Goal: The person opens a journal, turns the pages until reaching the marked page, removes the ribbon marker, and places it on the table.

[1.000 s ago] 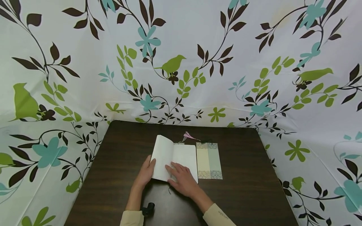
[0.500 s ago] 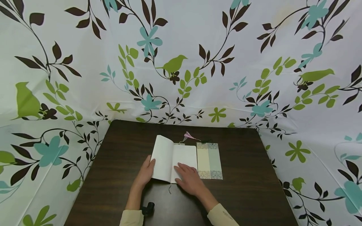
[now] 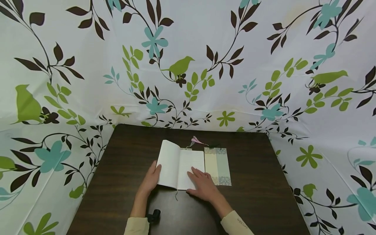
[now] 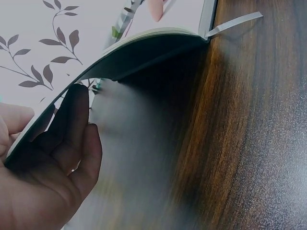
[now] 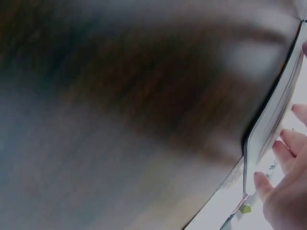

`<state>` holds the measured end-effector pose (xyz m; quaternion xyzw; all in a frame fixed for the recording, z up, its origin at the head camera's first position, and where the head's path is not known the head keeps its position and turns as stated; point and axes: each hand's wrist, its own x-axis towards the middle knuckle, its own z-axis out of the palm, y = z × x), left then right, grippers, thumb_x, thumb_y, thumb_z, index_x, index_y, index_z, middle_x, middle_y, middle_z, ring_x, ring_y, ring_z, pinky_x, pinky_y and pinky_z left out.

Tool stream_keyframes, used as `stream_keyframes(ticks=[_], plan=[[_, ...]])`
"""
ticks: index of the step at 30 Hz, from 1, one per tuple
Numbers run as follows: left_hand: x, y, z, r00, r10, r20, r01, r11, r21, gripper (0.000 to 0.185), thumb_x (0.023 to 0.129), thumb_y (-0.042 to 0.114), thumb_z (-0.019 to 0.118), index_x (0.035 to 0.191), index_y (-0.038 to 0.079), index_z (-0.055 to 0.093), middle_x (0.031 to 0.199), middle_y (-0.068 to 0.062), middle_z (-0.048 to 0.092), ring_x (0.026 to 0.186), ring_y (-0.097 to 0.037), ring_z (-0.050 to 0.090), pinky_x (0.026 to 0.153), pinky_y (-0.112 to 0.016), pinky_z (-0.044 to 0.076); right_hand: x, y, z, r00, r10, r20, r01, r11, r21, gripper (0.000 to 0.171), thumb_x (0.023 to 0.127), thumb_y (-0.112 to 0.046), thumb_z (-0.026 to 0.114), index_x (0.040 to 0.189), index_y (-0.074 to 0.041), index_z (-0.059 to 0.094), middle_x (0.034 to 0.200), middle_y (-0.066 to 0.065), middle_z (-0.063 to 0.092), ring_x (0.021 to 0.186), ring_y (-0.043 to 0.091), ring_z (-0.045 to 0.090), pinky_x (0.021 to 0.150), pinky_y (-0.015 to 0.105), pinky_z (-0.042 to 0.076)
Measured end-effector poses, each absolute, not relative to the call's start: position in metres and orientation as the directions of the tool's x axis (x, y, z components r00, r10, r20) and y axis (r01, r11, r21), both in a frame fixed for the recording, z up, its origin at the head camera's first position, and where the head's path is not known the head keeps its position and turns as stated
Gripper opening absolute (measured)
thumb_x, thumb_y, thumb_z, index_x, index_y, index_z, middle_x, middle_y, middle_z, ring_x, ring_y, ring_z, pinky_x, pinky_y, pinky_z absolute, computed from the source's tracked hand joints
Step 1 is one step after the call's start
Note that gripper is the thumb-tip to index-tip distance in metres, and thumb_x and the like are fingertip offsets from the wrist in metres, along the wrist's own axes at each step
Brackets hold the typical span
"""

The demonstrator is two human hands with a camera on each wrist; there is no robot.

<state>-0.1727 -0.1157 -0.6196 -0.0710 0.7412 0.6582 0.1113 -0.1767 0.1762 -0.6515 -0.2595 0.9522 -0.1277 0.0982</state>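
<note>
An open notebook (image 3: 168, 163) with white pages lies on the dark wooden table, its left side lifted off the tabletop. My left hand (image 3: 151, 178) grips that raised edge, thumb on the page. In the left wrist view, the fingers of this hand (image 4: 53, 177) reach under the dark cover. On the lower part of the right-hand page rests my right hand (image 3: 204, 186), fingers spread. The right wrist view catches its fingertips (image 5: 288, 134) at the page block's edge. A thin ribbon marker (image 3: 176, 195) trails from the spine's bottom.
Right of the notebook lies a flat cream and pale green piece (image 3: 216, 166) with lacy printed ends. Behind the notebook is a pink flower-like thing (image 3: 197, 141). The table (image 3: 258, 195) backs onto a hanging cloth (image 3: 188, 32) printed with leaves and birds.
My right hand has slid rightward across the page, from near the spine toward the outer edge. The left hand keeps its grip on the raised side.
</note>
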Motion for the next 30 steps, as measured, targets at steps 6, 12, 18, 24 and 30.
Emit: stream_keyframes(ticks=[6,12,18,24,30], plan=[[-0.17,-0.116,-0.622,-0.965,0.034,-0.26,-0.254,0.133,0.958,0.056,0.119,0.029,0.037,0.167,0.002,0.029,0.157,-0.025,0.05,0.148,-0.04,0.043,0.126,-0.063,0.027,-0.181,0.181,-0.648,-0.826,-0.551,-0.122,-0.491,0.808,-0.326,0.074,0.099,-0.057,0.072,0.162,-0.024,0.051,0.174,0.005,0.04,0.156,0.029,0.043,0.118,0.06,0.04],[-0.17,-0.116,-0.623,-0.968,0.023,-0.252,-0.246,0.144,0.959,0.052,0.119,0.029,0.038,0.165,0.005,0.035,0.147,-0.022,0.058,0.134,-0.035,0.055,0.116,-0.057,0.038,-0.185,0.184,-0.645,-0.81,-0.57,-0.141,-0.499,0.795,-0.345,0.073,0.097,-0.056,0.075,0.16,-0.026,0.053,0.173,0.006,0.04,0.156,0.03,0.043,0.118,0.062,0.039],[-0.171,-0.114,-0.618,-0.967,0.012,-0.256,-0.251,0.152,0.956,0.048,0.119,0.026,0.036,0.162,0.004,0.039,0.139,-0.022,0.061,0.125,-0.033,0.059,0.107,-0.048,0.043,-0.187,0.185,-0.645,-0.805,-0.572,-0.154,-0.493,0.791,-0.362,0.07,0.098,-0.054,0.075,0.159,-0.027,0.054,0.173,0.006,0.041,0.156,0.03,0.043,0.118,0.063,0.038],[-0.169,-0.112,-0.608,-0.964,0.009,-0.267,-0.263,0.162,0.951,0.048,0.119,0.023,0.035,0.162,0.001,0.037,0.141,-0.025,0.059,0.125,-0.036,0.058,0.106,-0.049,0.043,-0.189,0.188,-0.644,-0.788,-0.604,-0.121,-0.526,0.762,-0.377,0.052,0.103,-0.044,0.073,0.151,-0.025,0.064,0.168,0.003,0.049,0.153,0.027,0.049,0.118,0.06,0.043],[-0.173,-0.116,-0.628,-0.966,-0.001,-0.259,-0.256,0.175,0.951,0.049,0.119,0.029,0.037,0.162,0.005,0.039,0.141,-0.021,0.06,0.125,-0.032,0.059,0.105,-0.047,0.044,-0.187,0.193,-0.642,-0.762,-0.648,-0.002,-0.603,0.711,-0.362,0.019,0.102,-0.023,0.075,0.12,-0.022,0.08,0.146,-0.001,0.07,0.133,0.022,0.067,0.109,0.05,0.052]])
